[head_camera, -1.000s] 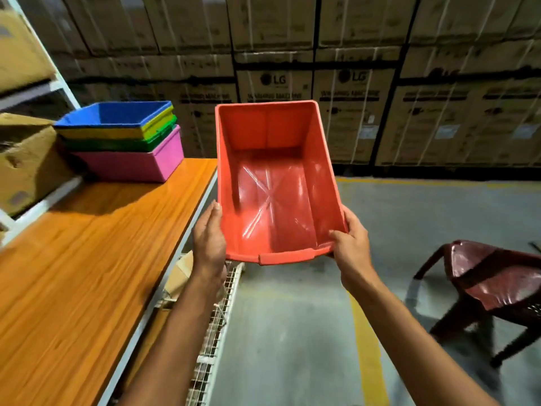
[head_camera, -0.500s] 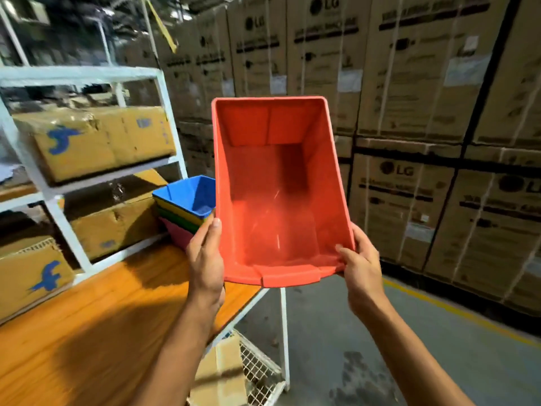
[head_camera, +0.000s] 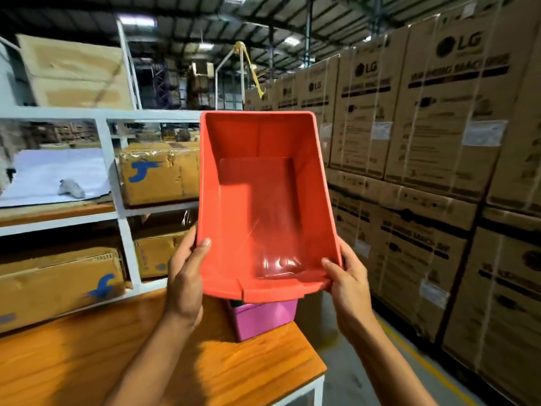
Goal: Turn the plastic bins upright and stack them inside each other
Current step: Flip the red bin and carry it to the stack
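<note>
I hold an empty red plastic bin up in the air with its open side facing me. My left hand grips its near left corner and my right hand grips its near right corner. Directly below and behind the red bin stands the stack of nested bins on the wooden table. Only the pink bottom bin and a sliver of a green one show; the rest of the stack is hidden by the red bin.
A white shelf rack with cardboard boxes stands behind the table on the left. A wall of stacked LG cartons lines the right side. The table's end edge is just right of the pink bin, with grey floor beyond.
The view swung left and up, and the red bin moved from beside the table to over the stacked bins, which it now mostly covers. Both hands kept their grip.
</note>
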`<state>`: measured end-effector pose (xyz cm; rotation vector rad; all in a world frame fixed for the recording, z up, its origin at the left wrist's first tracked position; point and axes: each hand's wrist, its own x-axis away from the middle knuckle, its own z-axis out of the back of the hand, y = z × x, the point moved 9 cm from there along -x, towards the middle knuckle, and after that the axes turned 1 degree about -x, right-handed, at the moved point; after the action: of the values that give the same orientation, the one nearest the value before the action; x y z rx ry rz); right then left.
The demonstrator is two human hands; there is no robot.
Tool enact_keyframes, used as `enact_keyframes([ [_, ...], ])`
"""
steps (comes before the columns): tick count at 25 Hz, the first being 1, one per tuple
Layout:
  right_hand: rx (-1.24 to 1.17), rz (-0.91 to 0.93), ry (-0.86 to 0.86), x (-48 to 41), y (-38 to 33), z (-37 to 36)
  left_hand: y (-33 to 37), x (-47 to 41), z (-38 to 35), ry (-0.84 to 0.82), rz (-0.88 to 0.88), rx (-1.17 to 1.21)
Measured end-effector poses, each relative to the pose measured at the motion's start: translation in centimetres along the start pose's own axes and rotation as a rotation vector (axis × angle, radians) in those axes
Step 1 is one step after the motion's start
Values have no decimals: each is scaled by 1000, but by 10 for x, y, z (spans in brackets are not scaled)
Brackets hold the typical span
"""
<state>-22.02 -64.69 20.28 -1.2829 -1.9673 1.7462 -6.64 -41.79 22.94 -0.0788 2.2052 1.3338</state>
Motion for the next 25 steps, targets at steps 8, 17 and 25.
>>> enact_keyframes([
  [8, 61, -35, -107, -145, 63, -18, -65, -96, -27, 28, -31, -43],
  [17, 602, -280, -388, -204, 145, -30, -173, -108, -6, 155, 461, -195],
  [25, 1115, 103, -801, -194, 177, -49, -168, -104, -28, 76, 177, -1255],
])
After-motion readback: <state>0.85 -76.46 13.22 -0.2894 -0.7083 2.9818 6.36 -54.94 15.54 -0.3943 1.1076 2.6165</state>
